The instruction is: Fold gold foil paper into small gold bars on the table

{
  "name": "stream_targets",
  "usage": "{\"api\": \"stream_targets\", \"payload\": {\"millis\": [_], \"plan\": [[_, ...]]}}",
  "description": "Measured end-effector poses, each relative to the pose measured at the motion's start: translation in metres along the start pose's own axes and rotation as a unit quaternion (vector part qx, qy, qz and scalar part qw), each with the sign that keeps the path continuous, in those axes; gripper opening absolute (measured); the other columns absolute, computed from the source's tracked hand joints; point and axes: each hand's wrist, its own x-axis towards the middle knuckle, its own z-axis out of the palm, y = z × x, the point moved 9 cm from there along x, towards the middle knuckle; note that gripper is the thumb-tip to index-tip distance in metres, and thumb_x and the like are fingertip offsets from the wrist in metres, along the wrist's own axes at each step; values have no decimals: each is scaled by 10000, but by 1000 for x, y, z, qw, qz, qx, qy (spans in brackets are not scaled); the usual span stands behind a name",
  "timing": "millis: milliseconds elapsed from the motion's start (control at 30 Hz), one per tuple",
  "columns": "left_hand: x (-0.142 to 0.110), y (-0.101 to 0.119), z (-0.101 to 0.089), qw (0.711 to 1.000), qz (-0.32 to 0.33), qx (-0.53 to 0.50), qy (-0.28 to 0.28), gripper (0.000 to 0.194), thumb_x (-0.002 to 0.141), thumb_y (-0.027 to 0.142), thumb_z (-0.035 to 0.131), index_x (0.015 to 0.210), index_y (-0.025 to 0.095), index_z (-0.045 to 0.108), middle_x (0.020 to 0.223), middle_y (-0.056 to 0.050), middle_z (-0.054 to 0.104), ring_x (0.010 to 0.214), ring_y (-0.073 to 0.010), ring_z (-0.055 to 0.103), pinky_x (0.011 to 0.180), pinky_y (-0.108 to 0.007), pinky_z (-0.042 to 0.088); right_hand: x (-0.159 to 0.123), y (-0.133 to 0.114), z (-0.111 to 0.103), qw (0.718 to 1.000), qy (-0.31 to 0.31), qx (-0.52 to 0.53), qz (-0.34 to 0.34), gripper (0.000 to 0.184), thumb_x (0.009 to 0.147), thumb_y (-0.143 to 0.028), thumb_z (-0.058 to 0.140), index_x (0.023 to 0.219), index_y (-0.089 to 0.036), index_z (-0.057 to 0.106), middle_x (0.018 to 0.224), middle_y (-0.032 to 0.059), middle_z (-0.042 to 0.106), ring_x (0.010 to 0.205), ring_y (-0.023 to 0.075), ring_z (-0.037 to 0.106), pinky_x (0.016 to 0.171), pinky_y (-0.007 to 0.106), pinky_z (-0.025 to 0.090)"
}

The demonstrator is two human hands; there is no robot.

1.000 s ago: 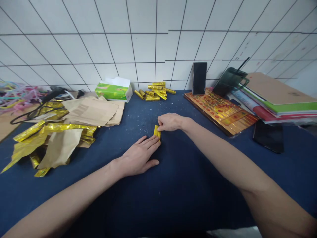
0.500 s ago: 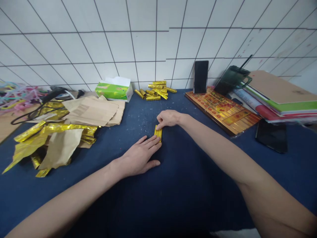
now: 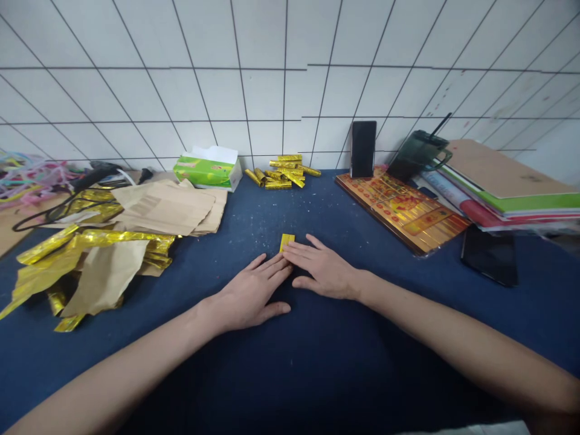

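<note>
A small folded strip of gold foil paper (image 3: 287, 239) lies flat on the dark blue tabletop (image 3: 335, 338) in front of me. Fingers stretched out, my left hand (image 3: 256, 290) rests on its near end. My right hand (image 3: 324, 266) lies over it from the right, also flat, its fingertips on the strip beside and partly over the left fingertips. Only the far end of the strip shows; the rest is under my fingers. Beyond it, near the wall, sits a loose pile of gold foil rolls (image 3: 285, 172).
To the left are brown paper sheets (image 3: 167, 205), crumpled gold foil (image 3: 45, 272) and a green tissue box (image 3: 208, 169). On the right stand an upright phone (image 3: 363, 149), a gold-red packet (image 3: 403, 211), a dark mug (image 3: 419, 157), stacked folders (image 3: 512, 166) and a flat black device (image 3: 489, 257).
My right hand has moved from the strip's far end toward me, going from a curled pinch to flat, outstretched fingers. The left hand stays on the strip. The view has tilted slightly.
</note>
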Motion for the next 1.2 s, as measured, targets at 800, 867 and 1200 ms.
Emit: {"api": "stream_targets", "payload": {"millis": [800, 867, 1200], "plan": [[0, -2, -3, 999, -21, 20, 23, 597, 816, 467, 473, 1298, 139, 344, 1371, -103, 368, 1297, -222, 263, 1053, -439, 220, 4, 5, -10, 997, 75, 21, -2, 331, 909, -185, 294, 1176, -154, 489, 1166, 54, 592, 1237, 167, 368, 1063, 489, 120], [-1, -3, -3, 999, -23, 14, 24, 607, 811, 485, 471, 1292, 133, 355, 1365, -113, 375, 1295, -227, 268, 1049, -431, 232, 4, 7, -10, 997, 77, 18, 3, 330, 914, -177, 285, 1164, -157, 501, 1148, 49, 605, 1239, 167, 365, 1060, 495, 127], [-1, -2, -5, 999, -13, 20, 29, 562, 809, 501, 464, 1240, 143, 418, 1373, -108, 363, 1285, -233, 289, 1041, -436, 250, 8, 35, -11, 991, 92, -53, 83, 338, 922, -201, 277, 1167, -175, 508, 1167, 44, 593, 1247, 210, 353, 1030, 542, 163]]}}
